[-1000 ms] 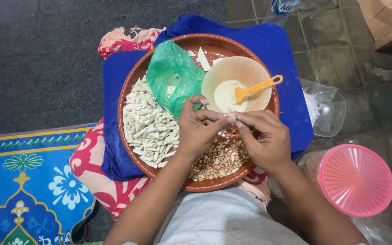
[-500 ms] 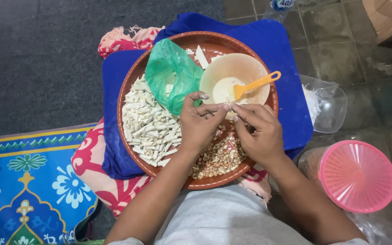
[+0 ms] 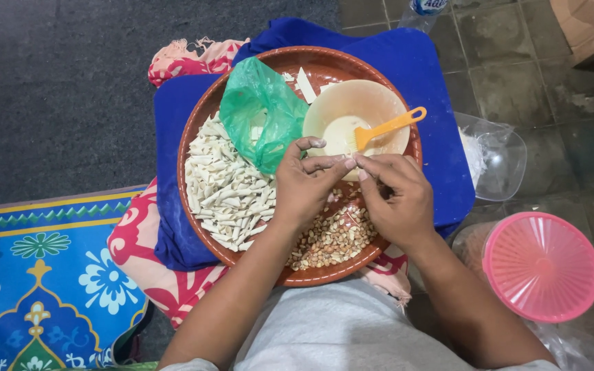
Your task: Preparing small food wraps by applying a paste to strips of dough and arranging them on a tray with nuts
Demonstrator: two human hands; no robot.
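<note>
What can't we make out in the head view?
- What the fingertips pinch: too small, covered by left hand and right hand.
- Contents of green bag: wrinkled plastic hides them.
- Bottle: cut off by top edge.
- Under pink lid: covered.
- Brush bristles: blurred against the bowl.
</note>
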